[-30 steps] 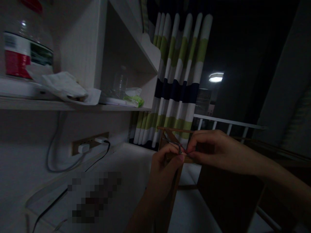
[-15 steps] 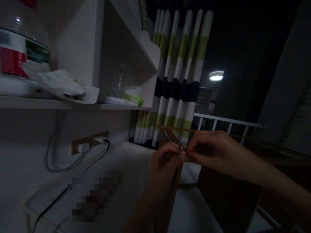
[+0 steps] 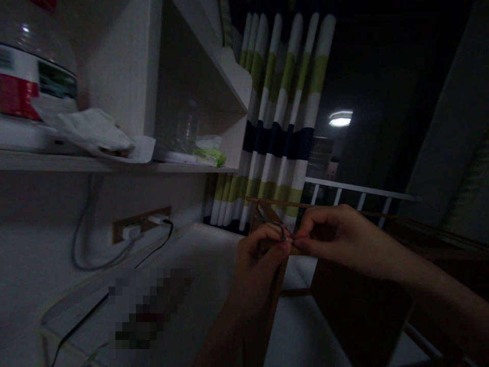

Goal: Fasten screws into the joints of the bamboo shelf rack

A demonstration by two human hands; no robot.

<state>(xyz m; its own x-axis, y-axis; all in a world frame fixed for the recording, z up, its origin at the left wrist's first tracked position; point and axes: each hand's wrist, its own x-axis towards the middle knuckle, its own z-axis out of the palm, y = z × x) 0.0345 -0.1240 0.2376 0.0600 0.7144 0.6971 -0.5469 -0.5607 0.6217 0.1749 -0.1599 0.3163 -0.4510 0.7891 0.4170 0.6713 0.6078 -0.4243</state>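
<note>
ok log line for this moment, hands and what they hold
left hand: pinching small metal piece | right hand: fingertips at same piece | wooden frame behind

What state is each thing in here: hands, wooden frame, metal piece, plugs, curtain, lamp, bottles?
Left hand: closed, pinching a small thin metal piece at the brown wooden frame.
Right hand: fingers pinched together, meeting the left hand's.
White plugs: plugged into the wall socket strip.
Green, white and navy striped curtain: hanging drawn.
Round ceiling lamp: lit.
Clear plastic bottle: upright on the shelf.
</note>
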